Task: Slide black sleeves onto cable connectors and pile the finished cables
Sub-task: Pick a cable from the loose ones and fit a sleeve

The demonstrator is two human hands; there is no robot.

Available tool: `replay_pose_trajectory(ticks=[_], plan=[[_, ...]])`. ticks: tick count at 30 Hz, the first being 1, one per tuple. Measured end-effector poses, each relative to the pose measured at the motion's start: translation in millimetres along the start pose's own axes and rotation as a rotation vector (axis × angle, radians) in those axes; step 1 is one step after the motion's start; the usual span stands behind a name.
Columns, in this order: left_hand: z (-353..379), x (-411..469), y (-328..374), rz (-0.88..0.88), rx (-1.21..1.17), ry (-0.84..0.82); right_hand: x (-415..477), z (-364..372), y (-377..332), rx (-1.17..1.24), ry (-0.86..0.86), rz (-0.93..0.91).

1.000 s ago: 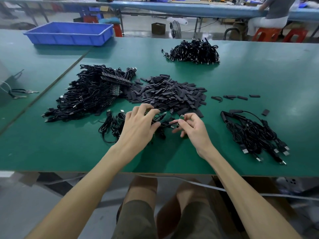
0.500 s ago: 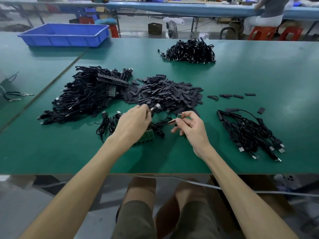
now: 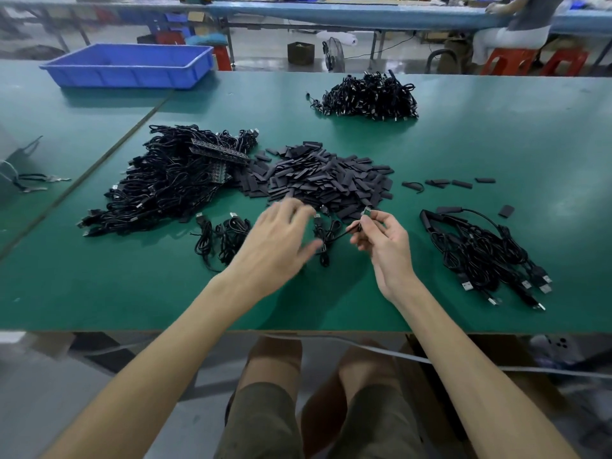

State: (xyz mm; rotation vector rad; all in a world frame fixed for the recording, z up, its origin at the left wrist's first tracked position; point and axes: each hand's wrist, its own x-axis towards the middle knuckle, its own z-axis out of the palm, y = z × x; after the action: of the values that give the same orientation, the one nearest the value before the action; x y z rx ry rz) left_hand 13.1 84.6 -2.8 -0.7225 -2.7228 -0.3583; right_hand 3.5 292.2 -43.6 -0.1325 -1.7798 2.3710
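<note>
My left hand (image 3: 276,241) is hovering w/ fingers spread, gripping nothing, just short of the black sleeves (image 3: 323,180) heaped mid-table (image 3: 99,293). My right hand (image 3: 385,245) is pinching a cable connector (image 3: 367,212) between thumb & fingertips, its cable (image 3: 326,241) trailing down; finished cables (image 3: 480,256) are lying further right.

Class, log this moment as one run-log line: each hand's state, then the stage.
right hand: pinching cable connector | left hand: open, blurred, reaching toward sleeve pile | stage: sleeve not yet on
</note>
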Motion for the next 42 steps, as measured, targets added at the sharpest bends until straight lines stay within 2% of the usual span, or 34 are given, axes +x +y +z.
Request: replay_pose_trajectory(ticks=[2,5,13,18,20,24,27,32,42], plan=[[8,-6,2,0.11,0.086,-0.082,0,0,-1,0.012,0.007,0.009],[17,-19,-5,0.09,0.158,-0.085,0,-2,-1,0.03,0.006,0.02],[5,-25,-14,-0.051,-0.067,0.064,2,-2,2,0.013,-0.029,0.021],[5,-28,-12,0.042,-0.041,-0.114,1,1,1,-0.018,-0.144,0.002],[8,-32,-9,0.061,-0.022,-0.088,-1,1,1,-0.051,-0.188,0.003],[7,-32,-4,0.023,-0.036,0.077,-4,7,2,-0.221,-0.306,-0.003],[3,-30,-3,0.057,-0.08,0.048,-7,10,2,-0.32,-0.329,-0.027],[-1,-28,-9,0.169,-0.117,-0.018,-10,10,0,-0.325,-0.319,-0.04],[0,-20,-4,0.217,-0.318,0.066,-9,10,1,-0.325,-0.33,-0.063]])
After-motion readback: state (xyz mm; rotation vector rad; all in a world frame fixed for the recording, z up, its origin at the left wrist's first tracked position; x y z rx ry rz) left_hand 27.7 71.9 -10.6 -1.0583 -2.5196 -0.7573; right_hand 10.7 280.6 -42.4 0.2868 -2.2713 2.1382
